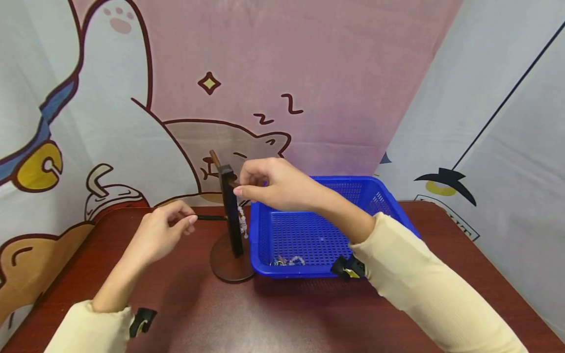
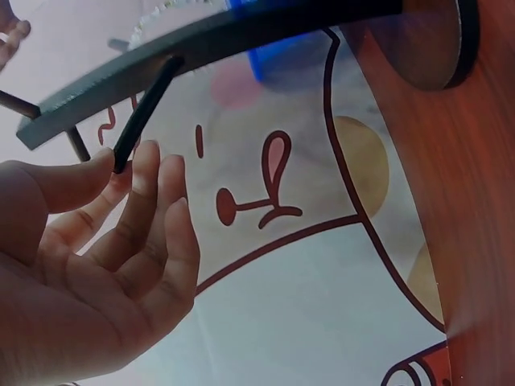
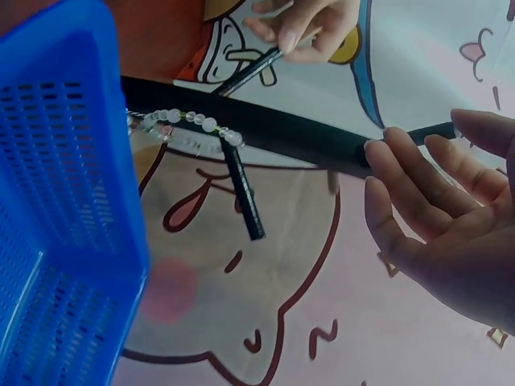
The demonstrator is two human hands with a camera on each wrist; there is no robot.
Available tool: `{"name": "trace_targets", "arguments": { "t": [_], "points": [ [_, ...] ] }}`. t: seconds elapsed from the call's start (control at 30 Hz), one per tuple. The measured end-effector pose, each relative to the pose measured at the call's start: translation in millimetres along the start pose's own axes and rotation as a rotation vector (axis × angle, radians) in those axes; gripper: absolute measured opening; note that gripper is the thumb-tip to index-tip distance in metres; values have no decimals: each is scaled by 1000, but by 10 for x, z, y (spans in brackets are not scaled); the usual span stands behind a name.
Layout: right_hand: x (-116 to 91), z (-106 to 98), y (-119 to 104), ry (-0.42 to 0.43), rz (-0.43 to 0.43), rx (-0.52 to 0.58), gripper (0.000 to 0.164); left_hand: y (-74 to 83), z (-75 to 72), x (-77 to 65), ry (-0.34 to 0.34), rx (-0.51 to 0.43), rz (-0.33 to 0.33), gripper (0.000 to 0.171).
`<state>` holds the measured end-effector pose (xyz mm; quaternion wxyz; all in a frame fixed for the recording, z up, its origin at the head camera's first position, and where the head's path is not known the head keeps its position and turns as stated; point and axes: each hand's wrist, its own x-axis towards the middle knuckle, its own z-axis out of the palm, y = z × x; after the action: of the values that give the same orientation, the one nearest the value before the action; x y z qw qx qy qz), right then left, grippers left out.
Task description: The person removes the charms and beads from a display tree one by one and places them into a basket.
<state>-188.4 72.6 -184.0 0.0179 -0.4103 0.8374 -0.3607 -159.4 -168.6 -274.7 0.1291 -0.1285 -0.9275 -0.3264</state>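
A dark wooden jewelry stand (image 1: 231,215) with a round base and several pegs stands upright on the table. My left hand (image 1: 163,233) pinches the outer end of the lower left peg (image 2: 145,117) between thumb and fingertips. At the top of the post, my right hand (image 1: 280,186) pinches an upper peg (image 3: 434,133), with its fingertips close against the post. A pale beaded bracelet (image 1: 242,223) hangs from the lower peg on the right side, near the basket wall.
Right beside the stand sits a blue plastic basket (image 1: 300,271). A few beaded bracelets (image 1: 296,261) lie in its near left corner. The reddish-brown table (image 1: 247,318) reaches back to a cartoon-printed cloth (image 1: 335,88).
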Motion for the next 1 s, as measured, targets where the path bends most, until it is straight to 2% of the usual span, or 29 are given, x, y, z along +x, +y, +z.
{"name": "trace_targets", "arguments": {
  "t": [0.33, 0.83, 1.0],
  "points": [
    [33, 105, -140, -44, -62, -63, 8, -121, -19, 111, -26, -18, -26, 9],
    [120, 206, -193, -68, -83, -78, 5, -184, -47, 233, -56, -28, -29, 14],
    [129, 213, -198, -71, -79, -86, 3, -206, -49, 270, -74, -56, -31, 15]
  ]
}}
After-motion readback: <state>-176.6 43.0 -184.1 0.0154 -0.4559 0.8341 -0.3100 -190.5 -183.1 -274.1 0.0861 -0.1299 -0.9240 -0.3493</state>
